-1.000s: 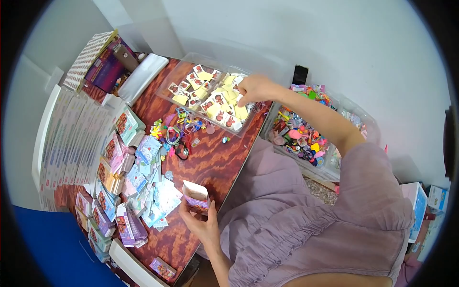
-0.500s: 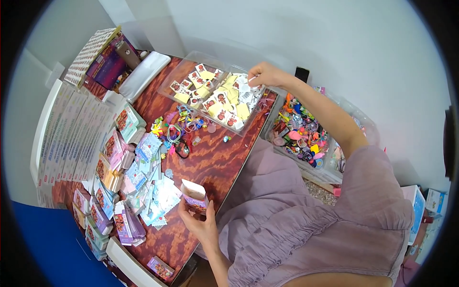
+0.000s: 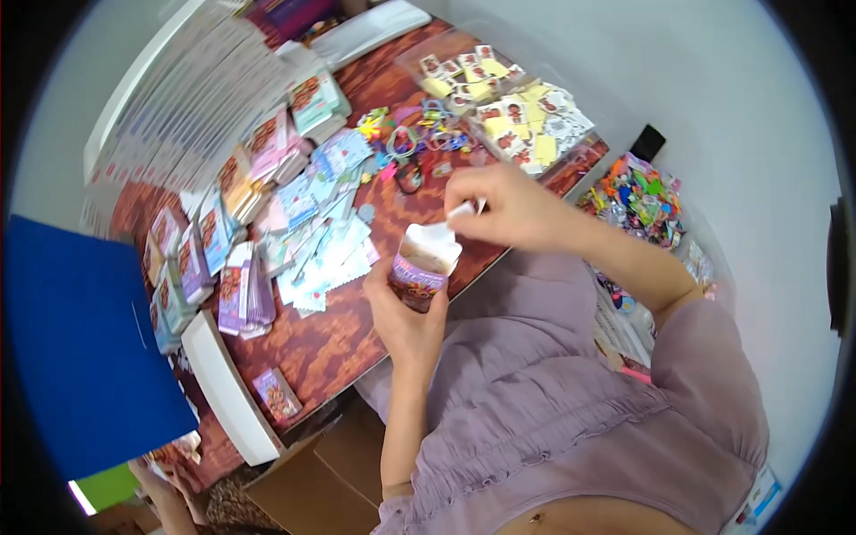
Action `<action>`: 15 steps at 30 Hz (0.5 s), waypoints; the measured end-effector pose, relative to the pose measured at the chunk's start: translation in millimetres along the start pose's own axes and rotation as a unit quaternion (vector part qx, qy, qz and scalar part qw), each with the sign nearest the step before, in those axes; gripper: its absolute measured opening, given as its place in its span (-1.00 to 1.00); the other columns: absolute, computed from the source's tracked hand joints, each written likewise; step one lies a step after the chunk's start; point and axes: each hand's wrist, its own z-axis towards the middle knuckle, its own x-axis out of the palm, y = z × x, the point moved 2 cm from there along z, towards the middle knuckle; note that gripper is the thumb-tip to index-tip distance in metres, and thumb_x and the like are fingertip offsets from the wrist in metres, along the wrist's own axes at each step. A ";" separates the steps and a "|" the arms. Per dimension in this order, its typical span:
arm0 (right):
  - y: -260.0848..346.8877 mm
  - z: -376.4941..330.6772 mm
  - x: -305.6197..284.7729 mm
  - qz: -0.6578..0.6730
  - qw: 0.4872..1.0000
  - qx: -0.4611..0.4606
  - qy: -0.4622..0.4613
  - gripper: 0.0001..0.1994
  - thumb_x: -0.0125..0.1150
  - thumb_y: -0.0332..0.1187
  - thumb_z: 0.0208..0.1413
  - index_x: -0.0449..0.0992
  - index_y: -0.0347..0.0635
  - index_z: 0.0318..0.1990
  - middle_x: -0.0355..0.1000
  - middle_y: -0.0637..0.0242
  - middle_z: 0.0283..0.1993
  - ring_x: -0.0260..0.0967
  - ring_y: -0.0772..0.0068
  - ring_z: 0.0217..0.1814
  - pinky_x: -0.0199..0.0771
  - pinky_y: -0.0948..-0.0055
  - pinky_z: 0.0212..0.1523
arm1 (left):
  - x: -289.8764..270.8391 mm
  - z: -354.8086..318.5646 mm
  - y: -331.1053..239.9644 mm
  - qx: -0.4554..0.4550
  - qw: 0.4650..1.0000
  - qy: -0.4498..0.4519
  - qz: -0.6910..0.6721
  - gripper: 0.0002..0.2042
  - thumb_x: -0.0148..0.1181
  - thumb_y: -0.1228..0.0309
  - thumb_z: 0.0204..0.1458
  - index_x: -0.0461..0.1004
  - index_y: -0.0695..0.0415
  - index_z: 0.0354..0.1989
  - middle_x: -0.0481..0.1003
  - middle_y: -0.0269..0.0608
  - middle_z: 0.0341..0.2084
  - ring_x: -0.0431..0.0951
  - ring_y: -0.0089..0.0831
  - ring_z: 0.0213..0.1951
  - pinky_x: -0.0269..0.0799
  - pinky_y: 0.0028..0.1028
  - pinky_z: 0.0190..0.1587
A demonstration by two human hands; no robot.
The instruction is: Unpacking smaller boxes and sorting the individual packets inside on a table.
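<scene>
Small box held open above counter edge.
Left hand (image 3: 406,312) is wrapped around a small purple box (image 3: 419,272), its top flap raised. Right hand (image 3: 504,207) pinches a small white item (image 3: 464,210) just above the opening. Card packs (image 3: 241,267) cover the wooden counter (image 3: 330,343) behind.

- Small open box (image 3: 421,270): printed card, slight gloss, white matt flaps.
- Table (image 3: 343,334): dark reddish wood, polished, grain showing.
- Flat packets (image 3: 234,227): glossy printed card.
- Clear tray (image 3: 499,98): transparent plastic.
- Top (image 3: 571,401): lilac cloth, matt, gathered.
</scene>
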 end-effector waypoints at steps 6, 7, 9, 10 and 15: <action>25.2 4.9 61.7 -0.228 0.971 -0.072 -0.014 -0.88 0.24 -0.39 0.01 0.48 -0.23 -0.36 0.41 0.24 -0.32 0.44 0.13 -0.25 0.41 0.19 -0.27 | -15.1 -11.6 8.3 -0.006 0.999 -0.038 0.002 -0.32 0.48 0.50 -0.22 0.24 0.27 0.12 0.35 0.03 -0.07 0.44 -0.10 -0.06 0.40 -0.26 -0.02; 28.0 6.6 62.1 -0.228 0.971 -0.076 -0.011 -0.88 0.24 -0.39 0.01 0.48 -0.23 -0.36 0.41 0.24 -0.32 0.44 0.13 -0.25 0.41 0.19 -0.27 | -17.4 -13.9 10.0 -0.018 0.999 -0.031 0.006 -0.30 0.46 0.51 -0.23 0.22 0.27 0.14 0.34 0.11 -0.01 0.40 0.05 0.04 0.37 -0.17 0.05; 30.8 12.0 62.1 -0.221 0.970 -0.078 0.071 -0.87 0.25 -0.39 0.00 0.53 -0.21 -0.29 0.41 0.24 -0.29 0.44 0.13 -0.23 0.44 0.18 -0.24 | -20.4 -17.3 14.5 0.005 0.998 -0.056 0.013 -0.32 0.47 0.51 -0.22 0.24 0.28 0.12 0.35 0.05 -0.05 0.44 -0.06 -0.04 0.40 -0.25 0.00; 30.8 13.8 63.2 -0.221 0.969 -0.081 0.075 -0.87 0.25 -0.39 0.00 0.53 -0.21 -0.29 0.41 0.24 -0.29 0.44 0.13 -0.23 0.44 0.18 -0.24 | -22.0 -19.2 16.4 0.029 0.996 -0.078 0.022 -0.34 0.49 0.50 -0.20 0.26 0.29 0.10 0.35 0.00 -0.08 0.48 -0.17 -0.11 0.43 -0.32 -0.05; 48.9 14.0 72.4 -0.207 0.969 -0.127 0.055 -0.53 0.22 -0.46 0.00 0.43 -0.17 0.14 0.44 0.21 -0.24 0.47 0.12 -0.16 0.48 0.20 -0.22 | -26.9 -24.3 18.7 -0.004 0.997 -0.075 -0.001 -0.31 0.47 0.52 -0.22 0.23 0.29 0.13 0.33 0.08 -0.02 0.43 -0.04 -0.01 0.39 -0.23 0.02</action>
